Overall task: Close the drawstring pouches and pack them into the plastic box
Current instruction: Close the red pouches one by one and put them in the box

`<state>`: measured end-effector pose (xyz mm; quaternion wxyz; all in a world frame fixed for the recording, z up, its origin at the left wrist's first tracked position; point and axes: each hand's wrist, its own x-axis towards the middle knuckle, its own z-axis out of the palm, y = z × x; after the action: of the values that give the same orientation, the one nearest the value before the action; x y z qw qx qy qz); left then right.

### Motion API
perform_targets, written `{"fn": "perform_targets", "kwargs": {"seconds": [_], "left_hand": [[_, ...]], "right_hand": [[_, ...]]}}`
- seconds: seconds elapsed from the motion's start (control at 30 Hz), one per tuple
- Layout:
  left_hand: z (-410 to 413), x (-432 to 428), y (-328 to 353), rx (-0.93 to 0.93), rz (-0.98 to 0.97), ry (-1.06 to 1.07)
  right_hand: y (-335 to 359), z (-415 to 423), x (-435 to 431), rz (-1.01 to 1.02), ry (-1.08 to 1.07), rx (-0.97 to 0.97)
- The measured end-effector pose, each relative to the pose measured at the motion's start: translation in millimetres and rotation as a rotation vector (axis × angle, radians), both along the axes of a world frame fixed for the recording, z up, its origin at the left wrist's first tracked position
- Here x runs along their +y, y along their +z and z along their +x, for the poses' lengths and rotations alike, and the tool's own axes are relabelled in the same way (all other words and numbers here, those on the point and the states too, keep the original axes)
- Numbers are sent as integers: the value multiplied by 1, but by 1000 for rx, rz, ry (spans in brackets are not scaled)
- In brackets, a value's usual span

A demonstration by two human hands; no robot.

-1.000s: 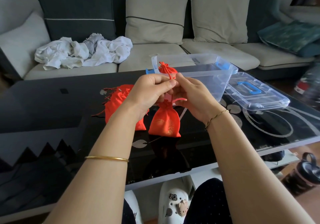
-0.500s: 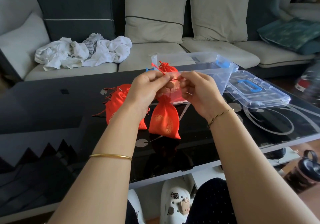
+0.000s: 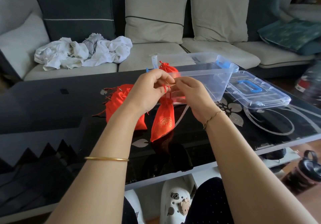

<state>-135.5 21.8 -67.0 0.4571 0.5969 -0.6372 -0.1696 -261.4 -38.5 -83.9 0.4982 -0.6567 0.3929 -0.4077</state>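
Red pouch (image 3: 163,119) hangs by cords pinched in left hand (image 3: 149,91) and right hand (image 3: 189,91); risk: uneven pull, cord slips; pouch drops short of box (image 3: 208,71).

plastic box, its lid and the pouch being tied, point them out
plastic box (image 3: 205,73), head view, on its clear front rim
lid (image 3: 257,93), head view, on its clear top panel
pouch (image 3: 163,123), head view, on its red body by the gold print
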Motion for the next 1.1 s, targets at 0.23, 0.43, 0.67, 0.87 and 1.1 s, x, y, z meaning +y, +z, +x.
{"fn": "perform_targets", "kwargs": {"seconds": [0.23,0.43,0.67,0.87,1.1], "left_hand": [[-2,-6,-12,-290,-335,206],[-2,-10,-22,-309,-537,279],[-1,-7,-17,-57,-348,219],[4,-6,-11,345,-120,114],[8,-4,-16,640,107,240]], "right_hand": [[-5,9,1,146,164,-153],[-9,7,-1,376,299,-274],[-8,6,-1,142,209,-93],[-2,-7,-4,-58,50,-59],[-2,-6,-6,286,3,-307]]}}
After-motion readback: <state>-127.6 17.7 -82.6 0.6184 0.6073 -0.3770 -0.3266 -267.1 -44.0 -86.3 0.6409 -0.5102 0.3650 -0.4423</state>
